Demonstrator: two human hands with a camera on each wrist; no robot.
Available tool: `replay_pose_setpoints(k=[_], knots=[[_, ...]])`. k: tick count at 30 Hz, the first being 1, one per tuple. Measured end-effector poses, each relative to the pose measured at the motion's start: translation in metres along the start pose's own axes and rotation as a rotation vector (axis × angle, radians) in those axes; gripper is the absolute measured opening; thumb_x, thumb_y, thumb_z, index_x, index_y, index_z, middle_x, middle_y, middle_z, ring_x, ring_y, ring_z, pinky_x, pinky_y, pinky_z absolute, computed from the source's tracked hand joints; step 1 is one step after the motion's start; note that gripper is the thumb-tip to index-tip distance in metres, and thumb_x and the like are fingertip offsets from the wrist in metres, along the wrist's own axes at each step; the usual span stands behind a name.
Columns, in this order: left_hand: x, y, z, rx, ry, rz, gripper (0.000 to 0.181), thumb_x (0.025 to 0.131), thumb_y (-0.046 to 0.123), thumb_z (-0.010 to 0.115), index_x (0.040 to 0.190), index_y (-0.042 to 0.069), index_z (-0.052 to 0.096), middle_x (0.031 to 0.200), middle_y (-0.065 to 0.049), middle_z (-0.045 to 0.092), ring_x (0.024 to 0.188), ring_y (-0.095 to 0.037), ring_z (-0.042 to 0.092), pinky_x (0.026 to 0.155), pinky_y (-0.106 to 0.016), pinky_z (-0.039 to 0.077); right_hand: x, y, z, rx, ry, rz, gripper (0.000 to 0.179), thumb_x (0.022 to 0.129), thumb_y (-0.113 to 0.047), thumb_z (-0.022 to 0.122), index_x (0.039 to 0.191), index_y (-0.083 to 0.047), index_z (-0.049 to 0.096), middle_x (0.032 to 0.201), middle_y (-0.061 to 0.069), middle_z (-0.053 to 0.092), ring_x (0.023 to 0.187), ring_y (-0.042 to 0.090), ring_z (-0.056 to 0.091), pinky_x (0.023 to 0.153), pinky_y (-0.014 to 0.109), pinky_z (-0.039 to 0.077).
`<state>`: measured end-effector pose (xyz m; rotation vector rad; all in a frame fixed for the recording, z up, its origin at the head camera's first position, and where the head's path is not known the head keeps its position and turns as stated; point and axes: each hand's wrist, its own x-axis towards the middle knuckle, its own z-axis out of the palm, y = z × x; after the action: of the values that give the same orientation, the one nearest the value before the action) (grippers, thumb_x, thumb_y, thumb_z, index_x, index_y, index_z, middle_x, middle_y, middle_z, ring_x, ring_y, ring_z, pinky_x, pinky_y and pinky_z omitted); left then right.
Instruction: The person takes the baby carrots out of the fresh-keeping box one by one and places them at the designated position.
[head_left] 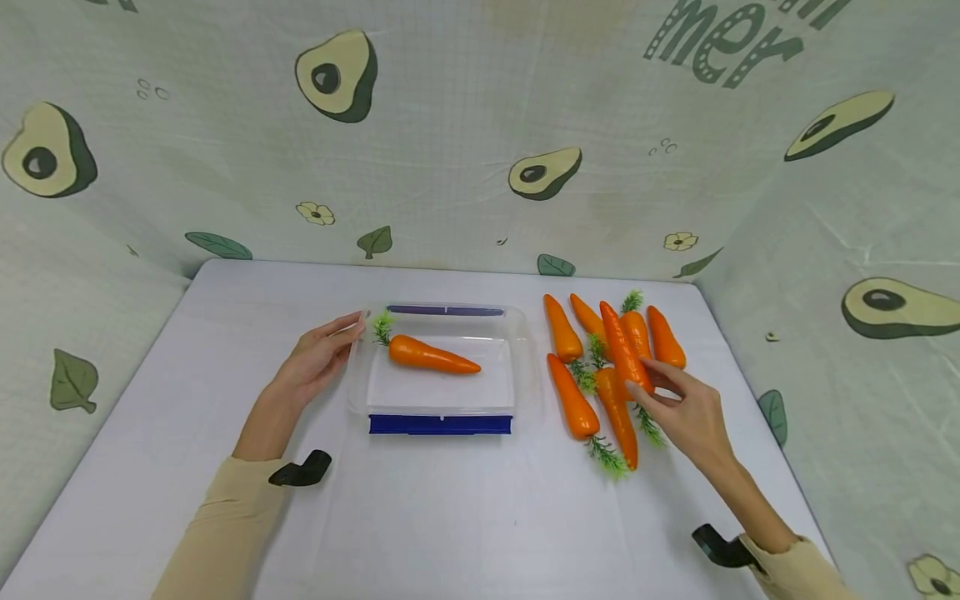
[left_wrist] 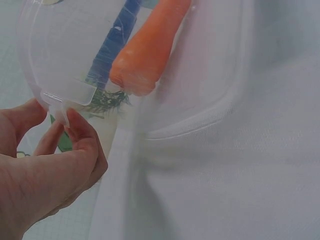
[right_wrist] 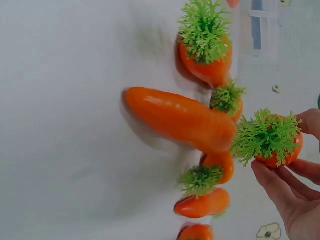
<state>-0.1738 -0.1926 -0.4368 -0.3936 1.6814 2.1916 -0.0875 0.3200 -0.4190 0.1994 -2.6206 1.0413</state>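
Note:
A clear plastic container (head_left: 438, 400) with blue clip strips stands mid-table, and one orange toy carrot (head_left: 427, 356) with a green top lies in it. My left hand (head_left: 318, 358) pinches the container's left rim between thumb and fingers; the left wrist view shows the grip at a corner tab (left_wrist: 59, 107). On the right, my right hand (head_left: 690, 412) grips another carrot (head_left: 621, 342) near its leafy end, its tip pointing away over the pile. In the right wrist view this carrot's green top (right_wrist: 267, 137) faces the camera, fingers around its thick end.
Several more carrots lie loosely piled under and around the right hand, among them one at the near left (head_left: 573, 400) and one at the far right (head_left: 665, 337). White cloth (head_left: 450, 517) covers the table. Patterned fabric walls (head_left: 450, 150) rise behind and at both sides.

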Motion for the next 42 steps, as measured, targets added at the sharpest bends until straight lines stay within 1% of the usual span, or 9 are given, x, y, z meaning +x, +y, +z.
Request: replay_pose_setpoints(k=[3,7,15,28,30,32,36,40,42], knots=[[0.0,0.0,0.0,-0.004,-0.005,0.001,0.065,0.102,0.022,0.067,0.159,0.008,0.038,0.134,0.009,0.045,0.109,-0.005,0.042,0.091,-0.011,0.044,-0.009,0.008,-0.003,-0.008,0.026,0.007,0.044,0.086,-0.006,0.084,0.127,0.005,0.069,0.108,0.024,0.073,0.094,0.008,0.07,0.073,0.004,0.048],[-0.001,0.001,-0.001,0.005,-0.012,0.003,0.066,0.102,0.023,0.067,0.159,0.008,0.038,0.135,0.009,0.044,0.111,-0.004,0.042,0.092,-0.011,0.043,-0.021,0.021,-0.006,-0.015,0.039,0.031,0.045,0.086,-0.006,0.084,0.127,0.006,0.068,0.108,0.025,0.073,0.093,-0.021,0.056,0.073,0.003,0.047],[-0.001,0.0,-0.002,0.012,-0.01,0.009,0.067,0.102,0.025,0.068,0.16,0.008,0.038,0.133,0.009,0.045,0.108,-0.005,0.041,0.089,-0.011,0.043,-0.042,0.033,-0.008,-0.024,0.019,0.098,0.045,0.089,-0.01,0.082,0.129,0.006,0.068,0.111,0.024,0.073,0.092,-0.024,0.054,0.073,0.003,0.047],[-0.001,0.0,0.001,-0.001,-0.003,0.006,0.066,0.102,0.022,0.068,0.159,0.008,0.039,0.135,0.008,0.046,0.111,-0.004,0.044,0.095,-0.013,0.044,-0.06,0.041,-0.006,-0.058,-0.081,0.223,0.045,0.091,-0.023,0.082,0.127,0.001,0.069,0.115,0.02,0.073,0.09,-0.016,0.059,0.071,0.007,0.051],[-0.002,0.0,0.002,0.008,-0.006,0.007,0.065,0.102,0.022,0.067,0.159,0.008,0.039,0.135,0.009,0.046,0.111,-0.004,0.043,0.096,-0.013,0.043,-0.06,0.041,-0.005,-0.072,-0.099,0.242,0.046,0.091,-0.026,0.081,0.127,0.001,0.069,0.117,0.02,0.073,0.092,-0.007,0.065,0.072,0.01,0.053],[-0.002,0.0,0.002,0.012,-0.006,0.007,0.064,0.103,0.022,0.067,0.159,0.008,0.039,0.135,0.009,0.046,0.111,-0.004,0.043,0.096,-0.013,0.043,-0.06,0.04,-0.005,-0.096,-0.121,0.254,0.047,0.092,-0.028,0.081,0.128,0.001,0.069,0.118,0.02,0.072,0.095,0.009,0.071,0.073,0.013,0.055],[-0.003,0.001,0.002,-0.001,-0.008,0.008,0.063,0.103,0.021,0.066,0.159,0.007,0.039,0.135,0.009,0.046,0.11,-0.004,0.043,0.092,-0.011,0.044,-0.057,0.038,-0.007,-0.128,-0.173,0.257,0.049,0.094,-0.03,0.078,0.13,0.002,0.068,0.121,0.024,0.07,0.101,0.036,0.07,0.075,0.026,0.06],[-0.002,0.001,0.001,-0.006,-0.01,0.012,0.063,0.103,0.02,0.066,0.158,0.006,0.039,0.134,0.008,0.047,0.109,-0.004,0.044,0.089,-0.011,0.045,-0.053,0.036,-0.008,-0.151,-0.222,0.246,0.049,0.095,-0.03,0.077,0.13,0.002,0.067,0.122,0.026,0.069,0.102,0.038,0.07,0.077,0.037,0.062],[-0.002,0.001,0.001,-0.002,-0.01,0.014,0.064,0.103,0.02,0.066,0.158,0.006,0.039,0.134,0.008,0.047,0.109,-0.005,0.044,0.089,-0.011,0.045,-0.051,0.035,-0.008,-0.158,-0.237,0.244,0.051,0.096,-0.032,0.076,0.131,0.003,0.066,0.122,0.026,0.068,0.102,0.038,0.069,0.077,0.038,0.062]])
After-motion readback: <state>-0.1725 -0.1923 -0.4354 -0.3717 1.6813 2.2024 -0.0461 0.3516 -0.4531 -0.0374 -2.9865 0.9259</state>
